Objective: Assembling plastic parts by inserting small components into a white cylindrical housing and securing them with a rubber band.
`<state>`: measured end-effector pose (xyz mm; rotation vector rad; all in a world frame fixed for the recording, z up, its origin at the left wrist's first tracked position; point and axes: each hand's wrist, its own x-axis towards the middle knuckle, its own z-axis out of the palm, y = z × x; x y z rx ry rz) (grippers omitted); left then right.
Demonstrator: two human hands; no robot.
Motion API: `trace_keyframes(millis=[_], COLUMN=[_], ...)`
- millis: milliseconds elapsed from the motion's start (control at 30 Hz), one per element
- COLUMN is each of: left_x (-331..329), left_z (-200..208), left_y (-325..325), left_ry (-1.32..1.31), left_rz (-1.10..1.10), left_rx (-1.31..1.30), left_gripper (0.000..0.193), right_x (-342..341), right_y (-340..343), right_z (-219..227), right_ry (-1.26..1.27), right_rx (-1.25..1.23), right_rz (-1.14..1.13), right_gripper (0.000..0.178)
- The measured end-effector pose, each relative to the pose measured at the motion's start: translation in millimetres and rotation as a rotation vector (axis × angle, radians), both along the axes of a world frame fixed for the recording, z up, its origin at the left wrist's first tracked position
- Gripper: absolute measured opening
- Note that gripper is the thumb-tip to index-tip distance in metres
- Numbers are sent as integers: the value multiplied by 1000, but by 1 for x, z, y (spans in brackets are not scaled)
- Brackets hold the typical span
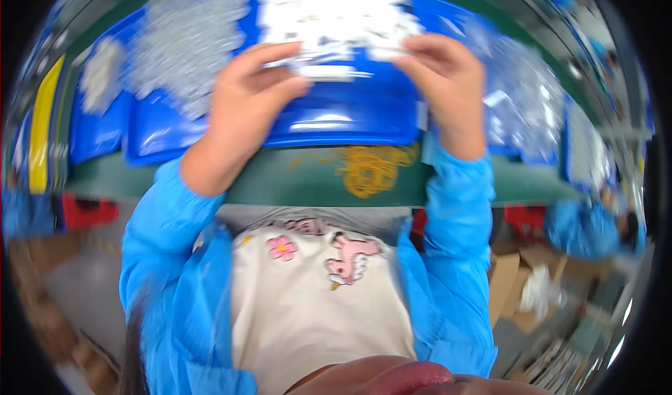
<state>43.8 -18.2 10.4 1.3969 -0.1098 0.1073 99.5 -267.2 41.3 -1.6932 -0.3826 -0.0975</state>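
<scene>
My left hand [248, 97] pinches a narrow white plastic piece [327, 73] between thumb and forefinger, over the middle blue tray [350, 129]. Opposite it, my right hand [448, 80] has its thumb and fingertips brought close together at the edge of a heap of white plastic parts [329, 10]. Blur hides whatever those right fingertips may hold. The heap fills the far part of the tray, beyond both hands.
Left stand blue trays with clear small parts [189, 45] and whitish pieces [103, 76]. Clear plastic bags [521, 87] fill the right tray. Yellow rubber bands [367, 171] lie on the green table [280, 178] in front. People in blue sit at both sides; cardboard boxes [514, 283] stand at lower right.
</scene>
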Motion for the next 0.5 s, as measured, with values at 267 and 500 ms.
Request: trace_keyframes(millis=[267,500], left_x=[-18,-20], left_z=[6,7], left_y=[7,10], left_ry=[-14,-24], left_rz=[-53,-73], left_rx=[-6,45], left_gripper=[42,44], right_x=[-10,-12], right_y=[12,13], right_z=[-6,1], right_ry=[51,51], right_rx=[85,55], right_rz=[77,66], right_gripper=[25,25])
